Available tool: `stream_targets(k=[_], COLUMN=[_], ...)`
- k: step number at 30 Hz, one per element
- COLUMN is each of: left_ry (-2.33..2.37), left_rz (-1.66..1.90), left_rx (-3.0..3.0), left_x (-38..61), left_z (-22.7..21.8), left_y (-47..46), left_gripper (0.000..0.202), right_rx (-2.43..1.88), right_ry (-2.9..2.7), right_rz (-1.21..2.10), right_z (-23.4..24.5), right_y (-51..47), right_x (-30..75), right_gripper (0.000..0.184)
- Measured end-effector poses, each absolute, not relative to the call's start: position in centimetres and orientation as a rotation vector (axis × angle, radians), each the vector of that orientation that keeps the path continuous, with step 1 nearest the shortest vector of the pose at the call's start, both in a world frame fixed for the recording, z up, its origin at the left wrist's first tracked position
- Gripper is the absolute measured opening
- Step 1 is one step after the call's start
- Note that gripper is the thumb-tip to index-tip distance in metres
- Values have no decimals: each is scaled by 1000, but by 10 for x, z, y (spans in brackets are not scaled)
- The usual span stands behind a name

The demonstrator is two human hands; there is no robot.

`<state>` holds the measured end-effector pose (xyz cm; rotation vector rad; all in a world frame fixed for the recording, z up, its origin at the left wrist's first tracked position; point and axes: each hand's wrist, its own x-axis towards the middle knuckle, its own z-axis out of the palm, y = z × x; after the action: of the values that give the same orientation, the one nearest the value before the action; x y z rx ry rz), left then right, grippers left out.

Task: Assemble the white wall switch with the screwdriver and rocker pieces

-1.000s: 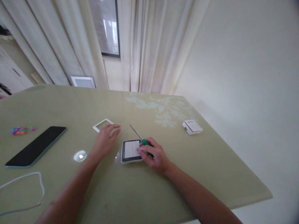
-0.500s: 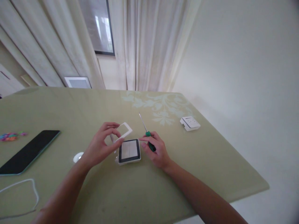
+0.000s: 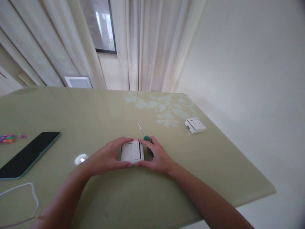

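Note:
A white wall switch (image 3: pixel 132 152) with two rocker keys lies on the green table (image 3: pixel 100 108), and its white frame sits on it. My left hand (image 3: pixel 109 157) curls round its left side, thumb and fingers pinching the edges. My right hand (image 3: pixel 156 156) grips the right side of the switch while keeping a green-handled screwdriver (image 3: pixel 144 135) tucked in its palm. The metal shaft points away from me, up and to the left.
A second white switch (image 3: pixel 195 125) lies near the table's right edge. A black phone (image 3: pixel 28 154) and a white cable loop (image 3: pixel 21 198) are at the left, and coloured bits (image 3: pixel 9 138) at the far left. Curtains (image 3: pixel 152 44) hang behind.
My left hand picked the white frame off the table, carried it over and set it on the switch. Both hands now close round the switch; the screwdriver stays in my right hand.

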<state>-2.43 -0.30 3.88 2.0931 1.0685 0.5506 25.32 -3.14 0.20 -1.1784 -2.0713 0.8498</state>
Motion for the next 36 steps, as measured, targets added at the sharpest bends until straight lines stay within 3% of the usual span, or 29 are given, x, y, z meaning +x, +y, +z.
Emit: stream_targets(k=[12,20,22,26,28,36], left_ry=[1105,1070,1064,1043,1078,1260], left_rz=[630,525,534,603,657,782], left_rx=[1941,1934,1976,2041,2060,2130], left_x=[-26,-25,-24,-21,-18,-6], left_z=[38,28,25,20,14,-5], left_y=[-2,-4,-4,-2,0,4], left_gripper=[67,79,79,79,81,65], right_rx=[-1230,-1214,-1212,-1346,-1486,-2029], right_ry=[-2065,-2049,-2019,-1809,-1616,-1034], right_rz=[849,785,720,477,301,-133], right_z=[4,11,11,14,18,25], right_y=[-29,-29,-25,-1,15,33], right_x=[252,254,257,285,314,430], right_gripper=[104,101,92,54,48,83])
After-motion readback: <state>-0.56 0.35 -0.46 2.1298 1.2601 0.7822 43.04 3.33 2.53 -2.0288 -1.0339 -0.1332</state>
